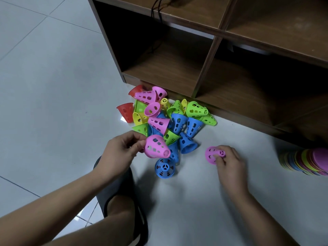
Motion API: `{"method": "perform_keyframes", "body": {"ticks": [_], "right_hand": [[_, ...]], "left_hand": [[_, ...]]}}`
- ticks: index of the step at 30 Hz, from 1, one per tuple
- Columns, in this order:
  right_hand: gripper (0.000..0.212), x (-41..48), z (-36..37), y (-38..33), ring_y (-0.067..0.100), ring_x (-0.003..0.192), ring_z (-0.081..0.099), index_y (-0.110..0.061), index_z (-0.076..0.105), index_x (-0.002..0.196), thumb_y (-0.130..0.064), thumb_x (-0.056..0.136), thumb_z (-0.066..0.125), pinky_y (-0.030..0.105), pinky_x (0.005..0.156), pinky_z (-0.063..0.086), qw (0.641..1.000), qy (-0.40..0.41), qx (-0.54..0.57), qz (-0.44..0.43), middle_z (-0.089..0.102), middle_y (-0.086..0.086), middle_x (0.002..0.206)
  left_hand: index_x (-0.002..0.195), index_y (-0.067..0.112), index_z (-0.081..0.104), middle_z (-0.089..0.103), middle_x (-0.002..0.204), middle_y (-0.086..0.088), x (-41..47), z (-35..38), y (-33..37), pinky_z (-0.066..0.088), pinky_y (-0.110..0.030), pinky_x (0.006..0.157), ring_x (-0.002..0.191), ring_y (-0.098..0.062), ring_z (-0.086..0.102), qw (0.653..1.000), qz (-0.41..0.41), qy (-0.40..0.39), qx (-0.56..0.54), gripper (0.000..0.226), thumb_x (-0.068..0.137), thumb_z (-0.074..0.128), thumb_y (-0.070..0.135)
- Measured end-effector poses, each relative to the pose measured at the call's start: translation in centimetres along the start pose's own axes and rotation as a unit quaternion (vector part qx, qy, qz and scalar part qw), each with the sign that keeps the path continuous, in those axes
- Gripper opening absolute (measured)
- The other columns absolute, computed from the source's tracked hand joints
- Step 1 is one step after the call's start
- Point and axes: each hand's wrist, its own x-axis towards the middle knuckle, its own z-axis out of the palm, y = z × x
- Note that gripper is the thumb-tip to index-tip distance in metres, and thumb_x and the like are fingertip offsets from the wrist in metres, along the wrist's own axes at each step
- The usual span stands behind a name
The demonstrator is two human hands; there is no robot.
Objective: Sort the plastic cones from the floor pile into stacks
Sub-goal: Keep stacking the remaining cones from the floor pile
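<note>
A pile of perforated plastic cones (166,114) in pink, green, blue, yellow and red lies on the floor against the shelf. My left hand (120,151) pinches the rim of a pink cone (156,147) held just above the pile's near edge. My right hand (229,160) grips another pink cone (213,155) that stands upright on the floor to the right of the pile. A blue cone (165,168) stands upright alone below the held one.
A brown wooden shelf unit (209,55) with open compartments runs behind the pile. A stack of coloured flat discs (307,161) sits at the right edge. My foot in a dark slipper (124,201) rests on the grey tiled floor (53,86).
</note>
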Motion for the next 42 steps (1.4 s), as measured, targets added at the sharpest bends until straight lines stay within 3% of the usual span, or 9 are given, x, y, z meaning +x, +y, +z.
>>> {"method": "perform_keyframes", "body": {"ticks": [4,8,15,19,23,28,32,36,42], "right_hand": [[0.025,-1.9,0.3,-0.7,0.021,0.097,0.07,-0.026,0.066,0.116,-0.013,0.095,0.071,0.033,0.083,0.059,0.998,-0.008,0.046,0.03,0.07,-0.001,0.111],[0.024,-3.3,0.1,-2.6,0.015,0.073,0.075,-0.032,0.065,0.112,-0.015,0.097,0.071,0.043,0.074,0.064,0.973,-0.035,0.197,0.115,0.075,-0.001,0.091],[0.026,-5.4,-2.8,-7.5,0.025,0.071,0.072,-0.03,0.068,0.111,-0.007,0.098,0.07,0.04,0.07,0.062,0.934,-0.01,0.342,0.105,0.076,-0.002,0.099],[0.023,-6.1,-4.6,-10.0,0.025,0.07,0.07,-0.022,0.07,0.112,-0.004,0.097,0.069,0.03,0.066,0.061,0.919,0.013,0.383,0.095,0.075,0.005,0.093],[0.02,-6.7,-5.5,-12.2,0.024,0.068,0.068,-0.016,0.07,0.111,-0.003,0.096,0.068,0.026,0.064,0.059,0.909,0.021,0.408,0.076,0.074,0.009,0.089],[0.026,-8.0,-3.9,-12.9,0.021,0.071,0.071,-0.029,0.073,0.112,-0.011,0.093,0.075,0.035,0.07,0.061,0.939,-0.031,0.34,0.039,0.076,0.002,0.088],[0.031,-8.6,-2.1,-13.0,0.003,0.08,0.067,-0.031,0.073,0.114,-0.016,0.088,0.082,0.015,0.072,0.053,0.98,-0.045,0.177,-0.076,0.07,-0.016,0.101],[0.027,-8.7,1.7,-11.8,0.002,0.084,0.064,-0.03,0.067,0.114,-0.018,0.092,0.077,0.026,0.077,0.056,0.981,-0.098,0.125,-0.11,0.065,-0.017,0.108],[0.018,-9.0,4.7,-11.7,0.004,0.097,0.063,-0.031,0.063,0.115,-0.025,0.098,0.066,0.03,0.083,0.055,0.973,-0.149,0.111,-0.137,0.061,-0.021,0.117]], "left_hand": [[0.1,0.024,0.076,0.078,0.084,0.002,-0.3,2.0,-0.2,0.053,-0.02,0.072,0.08,-0.013,0.072,0.999,-0.007,-0.04,-0.004,0.012,0.102,0.07,0.014],[0.1,0.026,0.073,0.078,0.085,0.003,-0.4,3.1,-1.2,0.055,-0.025,0.072,0.08,-0.012,0.072,0.999,-0.009,-0.05,0.009,0.011,0.102,0.069,0.015],[0.101,0.025,0.074,0.077,0.087,-0.002,-0.1,3.5,-1.9,0.055,-0.041,0.071,0.085,-0.029,0.07,0.998,-0.041,-0.039,-0.036,0.015,0.105,0.064,0.014],[0.105,0.015,0.075,0.076,0.086,-0.007,0.1,3.1,-1.4,0.052,-0.029,0.068,0.08,-0.017,0.068,0.994,-0.032,-0.033,-0.102,0.014,0.106,0.062,0.009],[0.104,0.014,0.073,0.074,0.082,-0.003,-0.5,3.6,-1.8,0.051,-0.03,0.067,0.078,-0.014,0.067,0.992,-0.047,-0.08,-0.083,0.013,0.106,0.062,0.008],[0.098,0.018,0.073,0.077,0.084,-0.006,-0.9,4.6,-2.7,0.051,-0.026,0.066,0.074,-0.011,0.067,0.993,-0.075,-0.089,-0.032,0.016,0.104,0.062,0.007],[0.096,0.022,0.072,0.077,0.083,0.001,-0.9,5.0,-3.4,0.053,-0.021,0.068,0.074,-0.013,0.073,0.994,-0.067,-0.088,0.021,0.01,0.099,0.07,0.012],[0.096,0.025,0.071,0.076,0.084,0.005,-0.2,4.5,-4.5,0.057,-0.028,0.07,0.073,-0.013,0.075,0.993,-0.077,-0.072,0.058,0.008,0.096,0.076,0.019],[0.101,0.032,0.07,0.071,0.095,0.016,3.0,2.0,-4.4,0.051,-0.021,0.08,0.084,-0.004,0.068,0.981,0.026,-0.014,0.193,0.013,0.094,0.077,0.023]]}}
